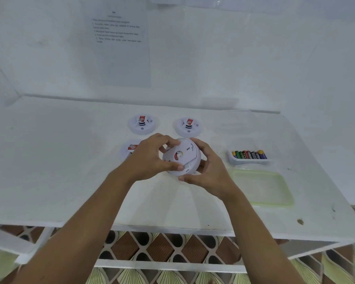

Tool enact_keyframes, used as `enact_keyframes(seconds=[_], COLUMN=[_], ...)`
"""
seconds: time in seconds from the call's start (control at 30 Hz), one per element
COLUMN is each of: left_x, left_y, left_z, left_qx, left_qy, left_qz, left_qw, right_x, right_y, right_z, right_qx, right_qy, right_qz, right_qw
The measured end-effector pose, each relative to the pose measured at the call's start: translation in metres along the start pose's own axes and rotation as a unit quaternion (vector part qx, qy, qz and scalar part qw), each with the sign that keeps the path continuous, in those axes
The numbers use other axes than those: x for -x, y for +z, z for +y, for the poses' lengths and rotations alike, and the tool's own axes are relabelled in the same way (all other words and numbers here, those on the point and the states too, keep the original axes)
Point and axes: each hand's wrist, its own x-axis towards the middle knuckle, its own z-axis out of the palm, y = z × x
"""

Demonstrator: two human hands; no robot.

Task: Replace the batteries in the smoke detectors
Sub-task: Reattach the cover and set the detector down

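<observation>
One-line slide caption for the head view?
The left hand and right hand grip a smoke detector over the table; three other detectors and a battery tray lie nearby.

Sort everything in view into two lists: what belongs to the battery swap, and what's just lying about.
Belongs to the job:
- held smoke detector, gripped by left hand and right hand
- far-left detector, far-right detector, near-left detector
- batteries in their tray

Lying about:
- green-rimmed plastic container
- printed sheet on the wall, too blurred to read
</observation>
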Motion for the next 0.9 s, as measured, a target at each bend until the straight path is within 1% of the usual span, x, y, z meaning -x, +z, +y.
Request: enact_keyframes(seconds=[0.33, 0.73, 0.8, 0.9], left_x=[-0.002, -0.003, -0.002, -0.002], left_y=[0.0, 0.001, 0.003, 0.006], left_z=[-0.006, -0.012, -0.013, -0.014], left_qx=[0.01, -0.024, -0.023, -0.014], left_qy=[0.039, 0.055, 0.054, 0.052], left_qz=[-0.017, -0.048, -0.046, -0.021], left_qw=[0.999, 0.997, 0.997, 0.998], right_x=[-0.002, -0.007, -0.007, -0.008], right_y=[-0.008, -0.013, -0.012, -0.009], right_z=[-0.007, -0.005, -0.004, -0.004], right_qx=[-0.007, 0.005, 0.005, 0.009], right_qy=[0.009, 0.019, 0.019, 0.016], right_qz=[-0.004, -0.032, -0.032, -0.023], right_qw=[1.0, 0.999, 0.999, 1.0])
